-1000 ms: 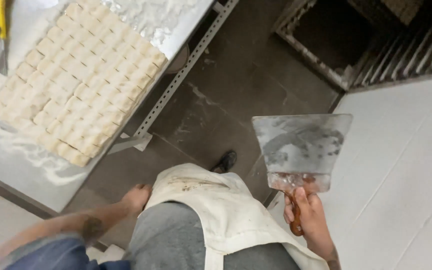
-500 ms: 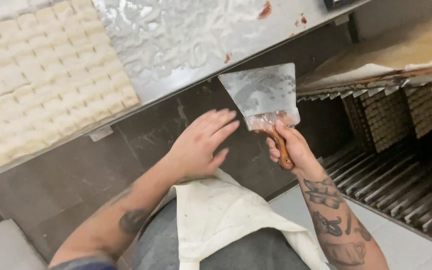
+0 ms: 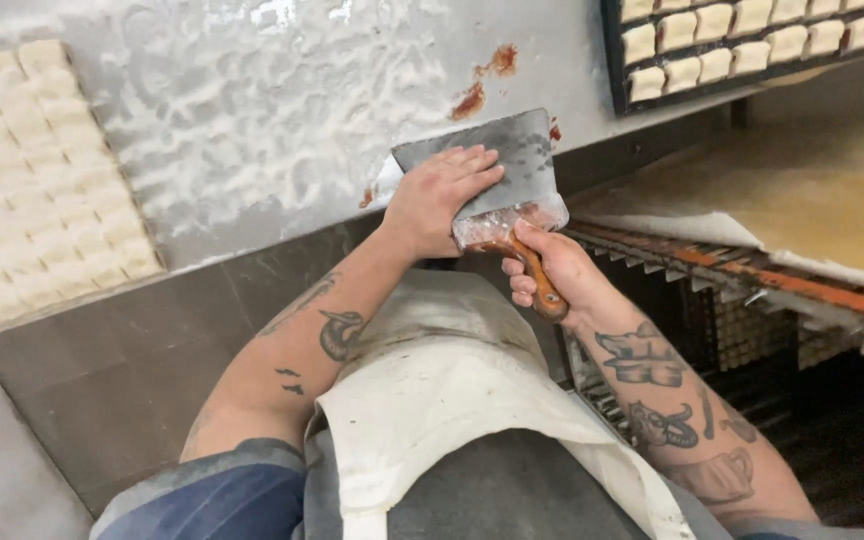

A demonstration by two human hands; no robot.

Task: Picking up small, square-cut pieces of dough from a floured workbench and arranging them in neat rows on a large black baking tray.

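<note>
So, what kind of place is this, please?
Probably a commercial bakery or pastry kitchen. A floured metal worktable carries rows of cut dough squares, and a dark tray holds more pieces. The right hand grips a wide bench scraper with the left hand pressed flat on its blade.

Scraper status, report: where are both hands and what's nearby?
Right hand gripping scraper by its wooden handle. Left hand pressed flat on the blade, at the floured table edge. Cut dough squares off left, red smears just above blade.
</note>
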